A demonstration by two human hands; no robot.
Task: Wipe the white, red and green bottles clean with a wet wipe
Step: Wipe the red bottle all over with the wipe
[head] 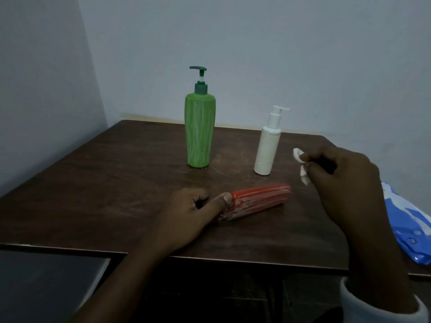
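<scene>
A red bottle (261,201) streaked with white lies on its side on the dark wooden table (116,183). My left hand (191,213) rests at its left end, thumb pressed on that end, other fingers curled. A tall green pump bottle (200,130), also streaked white, stands upright behind it. To its right stands a smaller white pump bottle (267,150). My right hand (340,178) hovers right of the white bottle and pinches a crumpled white wet wipe (302,166).
A blue wet-wipe pack (410,224) lies at the table's right edge, partly behind my right forearm. Pale walls close in behind and on the left. The table's front edge runs below my hands, with a dark surface at the lower left.
</scene>
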